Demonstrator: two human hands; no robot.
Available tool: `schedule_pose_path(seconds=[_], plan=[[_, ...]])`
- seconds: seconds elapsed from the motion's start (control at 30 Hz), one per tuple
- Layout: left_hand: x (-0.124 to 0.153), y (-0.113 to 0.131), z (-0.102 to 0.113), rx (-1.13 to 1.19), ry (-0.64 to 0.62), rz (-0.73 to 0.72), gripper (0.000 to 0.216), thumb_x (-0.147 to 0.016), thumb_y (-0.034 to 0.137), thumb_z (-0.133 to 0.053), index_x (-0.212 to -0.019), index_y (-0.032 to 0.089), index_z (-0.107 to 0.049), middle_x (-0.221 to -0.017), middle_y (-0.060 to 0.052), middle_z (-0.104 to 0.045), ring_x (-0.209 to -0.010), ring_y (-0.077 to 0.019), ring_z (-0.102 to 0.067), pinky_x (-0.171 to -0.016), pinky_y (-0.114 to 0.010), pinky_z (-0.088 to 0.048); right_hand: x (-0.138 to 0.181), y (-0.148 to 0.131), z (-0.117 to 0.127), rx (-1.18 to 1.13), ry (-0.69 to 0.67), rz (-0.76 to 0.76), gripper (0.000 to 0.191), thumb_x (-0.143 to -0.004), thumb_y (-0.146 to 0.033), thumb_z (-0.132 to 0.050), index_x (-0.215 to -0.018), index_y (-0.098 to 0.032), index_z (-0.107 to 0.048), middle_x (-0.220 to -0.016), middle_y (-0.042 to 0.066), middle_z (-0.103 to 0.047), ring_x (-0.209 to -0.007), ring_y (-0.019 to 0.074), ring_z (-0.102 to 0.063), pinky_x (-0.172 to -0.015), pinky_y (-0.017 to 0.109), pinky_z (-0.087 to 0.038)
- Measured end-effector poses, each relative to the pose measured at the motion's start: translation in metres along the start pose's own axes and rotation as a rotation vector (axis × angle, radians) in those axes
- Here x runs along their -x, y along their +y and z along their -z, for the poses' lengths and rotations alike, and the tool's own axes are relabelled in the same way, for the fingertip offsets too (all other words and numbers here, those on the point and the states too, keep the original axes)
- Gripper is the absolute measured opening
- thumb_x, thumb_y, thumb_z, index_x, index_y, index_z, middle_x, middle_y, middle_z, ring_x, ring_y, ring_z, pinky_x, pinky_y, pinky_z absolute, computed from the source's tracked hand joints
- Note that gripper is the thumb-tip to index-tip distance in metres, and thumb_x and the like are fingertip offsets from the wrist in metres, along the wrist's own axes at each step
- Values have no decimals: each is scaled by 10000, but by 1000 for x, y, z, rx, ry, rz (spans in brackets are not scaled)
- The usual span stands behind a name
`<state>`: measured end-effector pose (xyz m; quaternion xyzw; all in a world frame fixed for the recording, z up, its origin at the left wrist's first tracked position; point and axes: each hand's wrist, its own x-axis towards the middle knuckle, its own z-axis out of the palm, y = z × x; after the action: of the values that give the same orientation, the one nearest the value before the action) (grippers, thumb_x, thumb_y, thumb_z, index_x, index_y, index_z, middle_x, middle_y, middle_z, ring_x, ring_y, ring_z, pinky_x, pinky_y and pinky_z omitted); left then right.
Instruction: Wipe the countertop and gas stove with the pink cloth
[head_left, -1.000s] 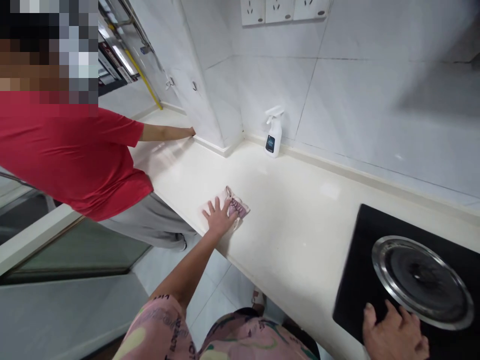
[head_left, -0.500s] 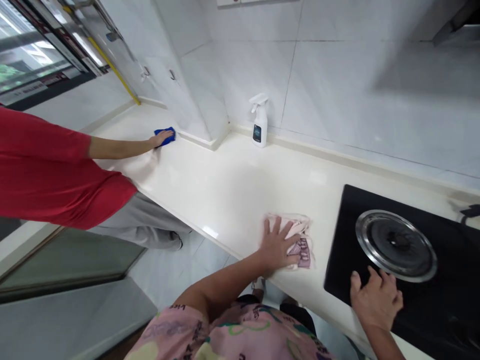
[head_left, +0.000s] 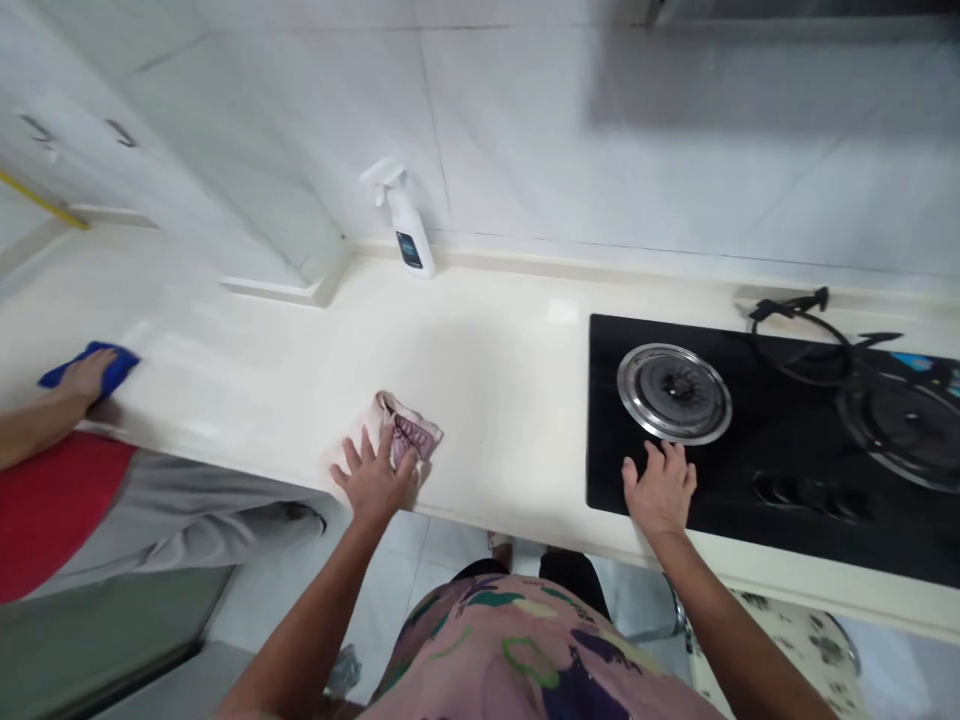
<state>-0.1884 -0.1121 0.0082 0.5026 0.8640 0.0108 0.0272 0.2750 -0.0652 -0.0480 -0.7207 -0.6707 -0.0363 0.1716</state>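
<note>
Fig.: L hand point(head_left: 373, 478) unclenched, fingers spread, palm flat on pink cloth point(head_left: 405, 432) for even contact, near front edge of white surface point(head_left: 495, 360); R hand point(head_left: 658, 488) open, empty, fingertips on front edge of black glass hob point(head_left: 795, 440).

- I have the left hand point(head_left: 373, 478) spread over a crumpled pink cloth point(head_left: 405, 435) on the white countertop point(head_left: 487, 340).
- The right hand point(head_left: 660, 488) rests on a black glass hob point(head_left: 787, 450), just below a steel burner point(head_left: 673, 393).
- A co-worker's hand point(head_left: 82, 375) lies on a blue cloth point(head_left: 120, 360) further along.
</note>
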Motion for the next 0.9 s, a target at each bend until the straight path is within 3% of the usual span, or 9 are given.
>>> schedule_pose_path(seconds=[0.2,0.4,0.6,0.73,0.9], plan=[[76,55,-26,117,91,-447,698,-963,548,-579,-1607,309,-461,-1720,-155,-350,-1618,-464,-117,-1227,-739,-23,-1,-4,-2,4,-7,-37,540,-1034,-437,-435,-1413,-73,-559,-1502,282,-508,-1549,399,-275,-1209,671,-271],[86,107,-31,209,8,-837,682,-976,585,-583,-1593,317,-471,-1752,-118,-285,-1621,-450,-67,-1231,-734,-15,-4,-8,-3,41,-29,-65,530,-1046,-407,-428,-1409,-46,-567,-1535,283,-491,-1562,391,-271,-1237,646,-256],[91,164,-33,194,-108,-1135,727,-964,692,-538,-1595,338,-462,-1753,-113,-283,-1598,-504,-122,-1193,-804,-67,-6,-10,-3,46,-46,-74,519,-1050,-385,-435,-1414,-43,-575,-1534,273,-500,-1562,395,-275,-1246,633,-248],[89,170,-35,182,-58,-1201,758,-948,709,-551,-1607,352,-440,-1740,-115,-319,-1587,-501,-178,-1206,-787,-71,-7,-11,-3,33,-40,-81,515,-1049,-383,-440,-1422,-55,-576,-1547,262,-497,-1565,387,-276,-1252,620,-242],[77,135,-38,143,66,-1268,758,-924,737,-564,-1577,360,-493,-1708,-98,-394,-1601,-443,-200,-1263,-685,2,-10,-13,-4,10,-45,-101,506,-1038,-376,-461,-1417,-68,-591,-1545,250,-510,-1558,384,-299,-1255,611,-236]])
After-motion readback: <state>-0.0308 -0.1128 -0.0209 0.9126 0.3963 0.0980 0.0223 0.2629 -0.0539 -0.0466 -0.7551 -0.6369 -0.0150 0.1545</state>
